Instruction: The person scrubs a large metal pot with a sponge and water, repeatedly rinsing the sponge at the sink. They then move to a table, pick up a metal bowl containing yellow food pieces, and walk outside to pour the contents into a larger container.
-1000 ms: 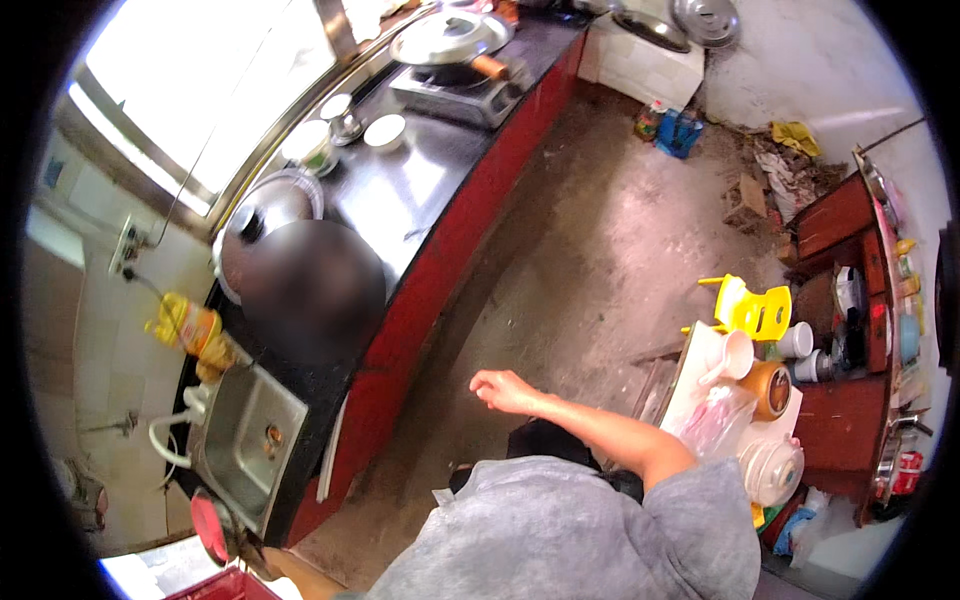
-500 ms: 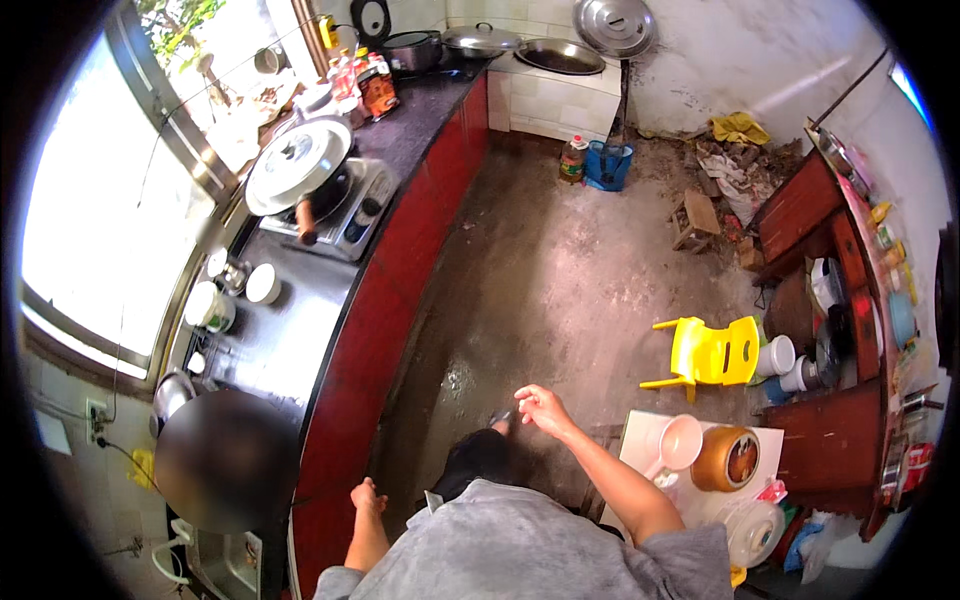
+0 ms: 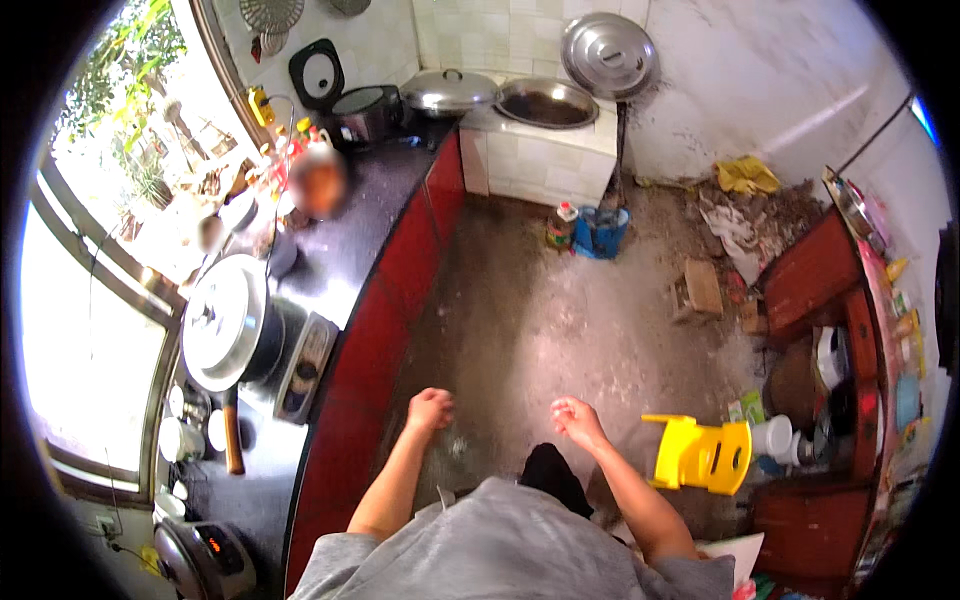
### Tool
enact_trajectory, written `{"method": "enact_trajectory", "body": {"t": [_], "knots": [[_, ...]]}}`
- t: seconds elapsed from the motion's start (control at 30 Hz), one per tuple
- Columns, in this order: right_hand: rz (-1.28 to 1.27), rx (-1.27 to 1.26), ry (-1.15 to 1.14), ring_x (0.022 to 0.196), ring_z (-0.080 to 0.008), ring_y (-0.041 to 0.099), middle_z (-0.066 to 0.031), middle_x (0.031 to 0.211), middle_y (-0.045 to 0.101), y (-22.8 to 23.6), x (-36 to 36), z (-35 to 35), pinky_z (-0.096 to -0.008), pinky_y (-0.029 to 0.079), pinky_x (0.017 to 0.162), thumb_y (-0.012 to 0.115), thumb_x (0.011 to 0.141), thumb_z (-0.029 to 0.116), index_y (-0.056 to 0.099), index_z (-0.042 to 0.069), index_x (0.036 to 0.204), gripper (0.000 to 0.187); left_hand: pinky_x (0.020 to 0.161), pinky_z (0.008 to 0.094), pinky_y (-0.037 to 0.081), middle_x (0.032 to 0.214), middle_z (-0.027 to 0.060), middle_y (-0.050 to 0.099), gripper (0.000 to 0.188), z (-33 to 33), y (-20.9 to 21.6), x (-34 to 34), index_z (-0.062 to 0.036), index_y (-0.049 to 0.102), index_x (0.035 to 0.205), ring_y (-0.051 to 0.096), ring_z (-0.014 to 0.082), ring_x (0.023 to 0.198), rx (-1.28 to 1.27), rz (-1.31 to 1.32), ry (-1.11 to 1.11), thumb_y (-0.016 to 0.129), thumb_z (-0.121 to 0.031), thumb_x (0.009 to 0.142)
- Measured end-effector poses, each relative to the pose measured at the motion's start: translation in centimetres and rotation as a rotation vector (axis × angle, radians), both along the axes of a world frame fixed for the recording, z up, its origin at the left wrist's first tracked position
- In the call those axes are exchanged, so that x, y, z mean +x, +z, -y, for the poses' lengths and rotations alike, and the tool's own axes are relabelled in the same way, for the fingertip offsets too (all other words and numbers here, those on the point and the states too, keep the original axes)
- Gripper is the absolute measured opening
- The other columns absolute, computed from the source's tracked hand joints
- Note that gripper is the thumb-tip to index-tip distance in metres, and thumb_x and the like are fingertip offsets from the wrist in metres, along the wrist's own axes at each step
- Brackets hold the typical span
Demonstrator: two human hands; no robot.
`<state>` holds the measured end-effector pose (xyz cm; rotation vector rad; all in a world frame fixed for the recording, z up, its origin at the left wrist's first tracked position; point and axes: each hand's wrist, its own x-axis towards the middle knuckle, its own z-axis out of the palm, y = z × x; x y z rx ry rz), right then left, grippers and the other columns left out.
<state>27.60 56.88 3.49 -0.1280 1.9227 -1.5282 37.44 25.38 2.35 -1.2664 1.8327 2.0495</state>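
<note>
My left hand (image 3: pixel 430 410) hangs in the air over the floor, beside the red cabinet fronts (image 3: pixel 360 340), with its fingers curled in and nothing seen in it. Level with it to the right is my right hand (image 3: pixel 577 420), fingers loosely bent and partly apart, also holding nothing that shows. Neither hand touches anything. Nearest to the right hand stands a small yellow chair (image 3: pixel 703 455). On the dark counter (image 3: pixel 335 260) to the left, a pan with a silver lid (image 3: pixel 222 322) sits on a gas stove (image 3: pixel 306 370), its wooden handle (image 3: pixel 233 432) pointing toward me.
Ahead, a large wok (image 3: pixel 547 104) is set in a white tiled stove, with a metal lid (image 3: pixel 608 55) leaning behind. An oil bottle (image 3: pixel 562 226) and blue bag (image 3: pixel 601 232) stand on the floor before it. A wooden stool (image 3: pixel 697 290) and red cabinet (image 3: pixel 815 245) are at right.
I have moved forward; the stove and far wok are nearer, and the white table at right has mostly left view. My left hand has swung forward and up. My right hand has shifted slightly right.
</note>
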Motion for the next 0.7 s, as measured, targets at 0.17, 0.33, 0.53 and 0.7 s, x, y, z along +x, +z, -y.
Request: {"method": "enact_trajectory", "body": {"t": [0.17, 0.33, 0.53, 0.7], "knots": [[-0.027, 0.016, 0.075, 0.059, -0.0101, 0.057, -0.0037, 0.078, 0.062, -0.8, -14.0, 2.3, -0.0249, 0.048, 0.056, 0.056, 0.087, 0.007, 0.060, 0.003, 0.103, 0.018, 0.042, 0.0242, 0.041, 0.082, 0.0036, 0.062, 0.018, -1.9, 5.1, -21.1, -0.0056, 0.060, 0.096, 0.057, 0.0125, 0.054, 0.068, -0.201, -0.243, 0.053, -0.022, 0.092], [-0.023, 0.046, 0.124, 0.064, -0.0106, 0.059, -0.0041, 0.080, 0.062, 0.1, -31.5, 6.1, -0.0240, 0.049, 0.056, 0.054, 0.088, 0.008, 0.059, 0.006, 0.104, 0.016, 0.042, 0.0249, 0.042, 0.081, 0.0051, 0.063, 0.019, 2.9, 4.2, -31.7, -0.0045, 0.060, 0.095, 0.057, 0.0128, 0.052, 0.072, -0.099, -0.215, 0.054, -0.022, 0.092], [-0.106, -0.051, 0.062, 0.061, -0.0113, 0.060, -0.0044, 0.081, 0.062, 3.0, -52.7, 14.4, -0.0249, 0.049, 0.053, 0.055, 0.087, 0.009, 0.059, 0.005, 0.104, 0.018, 0.040, 0.0246, 0.040, 0.075, 0.0058, 0.063, 0.013, 12.6, 5.4, -37.2, -0.0050, 0.060, 0.092, 0.056, 0.0126, 0.049, 0.008, -0.060, 0.264, 0.054, -0.017, 0.089], [-0.103, -0.220, -0.072, 0.063, -0.0125, 0.061, -0.0079, 0.088, 0.061, 6.6, -69.5, 22.5, -0.0253, 0.051, 0.054, 0.053, 0.091, 0.013, 0.057, 0.002, 0.106, 0.019, 0.037, 0.0228, 0.037, 0.068, 0.0044, 0.061, 0.012, 19.3, 4.0, -43.5, -0.0059, 0.057, 0.080, 0.053, 0.0112, 0.046, -0.069, -0.006, 0.380, 0.057, -0.016, 0.086]]}}
